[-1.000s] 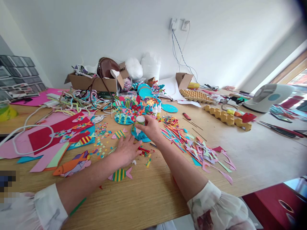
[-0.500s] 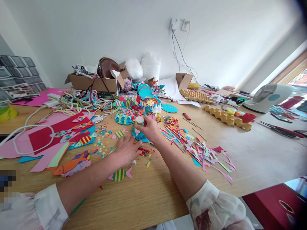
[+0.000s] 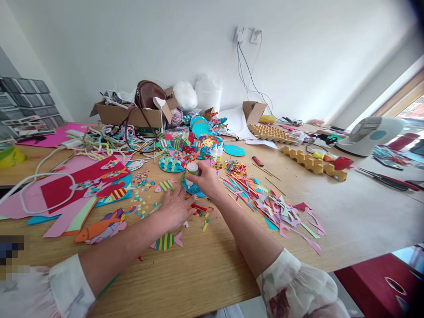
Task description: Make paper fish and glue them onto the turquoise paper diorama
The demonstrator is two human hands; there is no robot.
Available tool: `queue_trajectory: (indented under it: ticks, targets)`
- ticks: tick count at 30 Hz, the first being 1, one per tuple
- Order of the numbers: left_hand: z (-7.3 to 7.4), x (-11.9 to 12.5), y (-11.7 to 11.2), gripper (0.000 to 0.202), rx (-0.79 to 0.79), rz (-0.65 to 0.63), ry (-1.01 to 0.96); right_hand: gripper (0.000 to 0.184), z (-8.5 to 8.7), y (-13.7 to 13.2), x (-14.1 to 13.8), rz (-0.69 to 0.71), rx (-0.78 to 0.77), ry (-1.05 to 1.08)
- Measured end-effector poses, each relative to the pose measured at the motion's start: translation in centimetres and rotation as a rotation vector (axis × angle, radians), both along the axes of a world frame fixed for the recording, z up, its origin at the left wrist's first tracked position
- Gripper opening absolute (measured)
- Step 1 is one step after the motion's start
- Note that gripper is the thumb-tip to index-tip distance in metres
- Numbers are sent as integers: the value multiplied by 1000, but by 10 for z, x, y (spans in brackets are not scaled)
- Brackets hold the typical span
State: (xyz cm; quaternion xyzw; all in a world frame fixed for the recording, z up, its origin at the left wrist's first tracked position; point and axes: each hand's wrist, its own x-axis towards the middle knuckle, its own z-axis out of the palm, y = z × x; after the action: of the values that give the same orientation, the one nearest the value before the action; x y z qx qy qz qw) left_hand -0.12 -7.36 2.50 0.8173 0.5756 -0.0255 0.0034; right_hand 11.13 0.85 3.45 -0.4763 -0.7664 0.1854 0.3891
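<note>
My right hand [image 3: 207, 180] grips a small white-topped cylinder [image 3: 192, 167] with a greenish side between thumb and fingers. The cylinder is upright over a round blue foam piece [image 3: 196, 192], which my hands partly cover. My left hand [image 3: 175, 206] lies low over the table, fingers spread, its fingertips at the near left edge of the blue piece. Beside it are a yellow-and-green striped fish cutout [image 3: 164, 185] and small red scraps [image 3: 200, 208]. Closer to me lies another striped fish [image 3: 164, 242] with a pink tail.
Decorated blue pieces with fish [image 3: 171, 163] stand just beyond my hands, near white glue bottles [image 3: 217, 151]. Cut strips [image 3: 281, 210] spread to the right, beside yellow egg-carton strips [image 3: 311, 163]. Coloured sheets [image 3: 62, 192] and a white cable [image 3: 72, 185] lie left.
Almost nothing differs. Both hands keep their places, and the right hand still grips the cylinder.
</note>
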Motion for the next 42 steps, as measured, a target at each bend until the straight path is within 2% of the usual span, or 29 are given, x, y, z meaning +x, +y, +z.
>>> queue_trajectory:
  ticks: [16,23,30,36,42]
  targets:
    - [-13,-4,4,39,40,-29,14,28,3,-2,3,-6,-18,-36]
    - [-10,-3,3,38,32,-31,10,28,4,-4,3,14,-30,11]
    - [-3,-1,0,42,-4,-13,13,30,-1,4,11,-6,-50,240]
    - [-11,-5,3,46,27,-35,-13,33,0,1,16,114,-250,706]
    - [-19,-12,5,50,40,-58,-46,31,5,-8,30,-63,-396,914]
